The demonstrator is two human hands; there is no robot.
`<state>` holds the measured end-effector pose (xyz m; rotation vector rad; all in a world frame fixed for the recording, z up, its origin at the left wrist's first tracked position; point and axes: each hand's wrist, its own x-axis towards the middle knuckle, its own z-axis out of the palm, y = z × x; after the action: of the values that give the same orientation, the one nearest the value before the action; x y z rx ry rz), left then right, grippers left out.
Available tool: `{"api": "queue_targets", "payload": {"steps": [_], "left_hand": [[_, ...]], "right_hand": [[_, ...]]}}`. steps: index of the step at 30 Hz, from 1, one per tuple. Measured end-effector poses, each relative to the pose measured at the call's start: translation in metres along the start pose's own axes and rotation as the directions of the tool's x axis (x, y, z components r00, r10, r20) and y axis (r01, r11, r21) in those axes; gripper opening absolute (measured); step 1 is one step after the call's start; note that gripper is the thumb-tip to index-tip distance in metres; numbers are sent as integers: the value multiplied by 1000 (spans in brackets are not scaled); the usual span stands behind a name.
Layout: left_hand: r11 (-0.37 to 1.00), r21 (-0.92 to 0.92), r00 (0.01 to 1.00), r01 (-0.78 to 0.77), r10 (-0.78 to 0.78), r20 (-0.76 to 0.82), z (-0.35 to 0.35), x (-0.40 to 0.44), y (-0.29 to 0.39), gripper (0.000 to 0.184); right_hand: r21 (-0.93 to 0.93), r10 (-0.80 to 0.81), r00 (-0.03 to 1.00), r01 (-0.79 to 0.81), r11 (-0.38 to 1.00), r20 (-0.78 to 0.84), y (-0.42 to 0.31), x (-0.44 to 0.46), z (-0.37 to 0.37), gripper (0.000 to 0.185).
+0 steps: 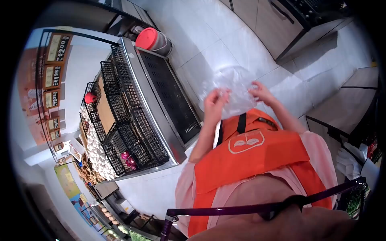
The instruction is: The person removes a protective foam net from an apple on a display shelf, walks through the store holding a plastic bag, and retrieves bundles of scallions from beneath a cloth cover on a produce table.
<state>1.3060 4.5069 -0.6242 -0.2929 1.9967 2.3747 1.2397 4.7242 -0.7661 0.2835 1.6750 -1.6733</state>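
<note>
A clear plastic bag [237, 82] is spread between my two hands, in front of my orange apron [249, 154]. My left hand [215, 103] pinches the left side of the bag with curled fingers. On the opposite side, my right hand [262, 93] holds the bag's edge between thumb and fingers. The bag is see-through and looks thin and crumpled, with the pale floor showing behind it. I see no contents in it.
To the left stands a metal display counter [169, 149] with black plastic crates [138, 124], white garlic-like bulbs [95, 146] and purple produce [128, 160]. A red-lidded bucket [147, 39] sits at its far end. Cabinets [275, 28] flank the tiled floor [201, 40].
</note>
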Motion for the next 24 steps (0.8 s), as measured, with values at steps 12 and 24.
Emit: {"api": "queue_targets", "payload": {"steps": [12,24], "left_hand": [[921,-331,975,-205,164,-146,-93,287,90,14],[967,-48,930,-250,226,-290,-166,469,151,10]], "right_hand": [[-84,-455,882,447,891,-125,-235,186,30,26],[-517,-297,521,850,100,800,-471,367,55,54]]}}
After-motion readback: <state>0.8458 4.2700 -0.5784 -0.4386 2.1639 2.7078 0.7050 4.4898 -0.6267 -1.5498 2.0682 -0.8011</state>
